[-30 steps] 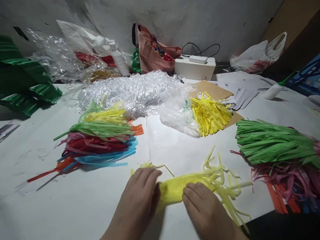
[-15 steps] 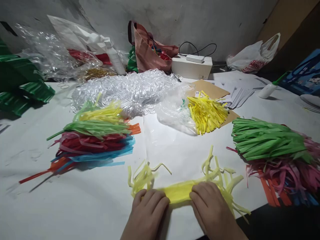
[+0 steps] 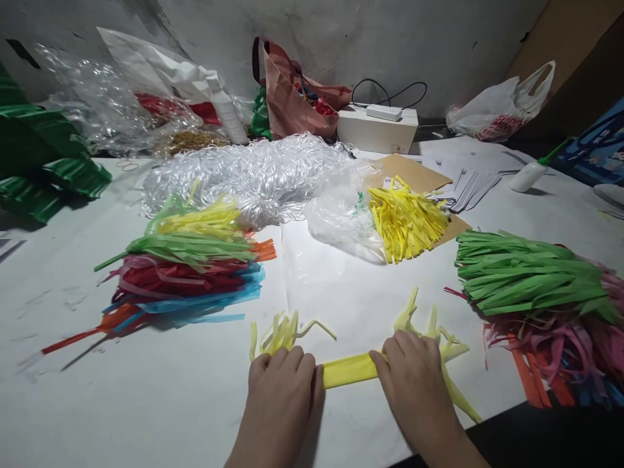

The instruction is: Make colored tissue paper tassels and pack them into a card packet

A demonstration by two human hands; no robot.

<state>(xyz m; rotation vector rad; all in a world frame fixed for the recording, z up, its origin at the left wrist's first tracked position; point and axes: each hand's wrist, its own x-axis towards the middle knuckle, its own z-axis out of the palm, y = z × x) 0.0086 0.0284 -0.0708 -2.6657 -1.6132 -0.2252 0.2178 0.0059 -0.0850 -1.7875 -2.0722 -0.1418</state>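
A yellow fringed paper roll lies across the white table near its front edge, with cut strips sticking out at both ends. My left hand lies flat on its left end, fingers together and pressed down. My right hand presses flat on its right end, over the strips there. Only the tight rolled middle shows between the two hands.
A stack of green, yellow, red and blue fringed paper lies at the left. Green and pink fringes pile up at the right. Behind are loose yellow fringes, a clear plastic heap, bags and a white box.
Both hands have rolled the yellow paper tighter, so its middle is now a thin bar. The hands drew back toward the front edge, then pushed slightly forward again.
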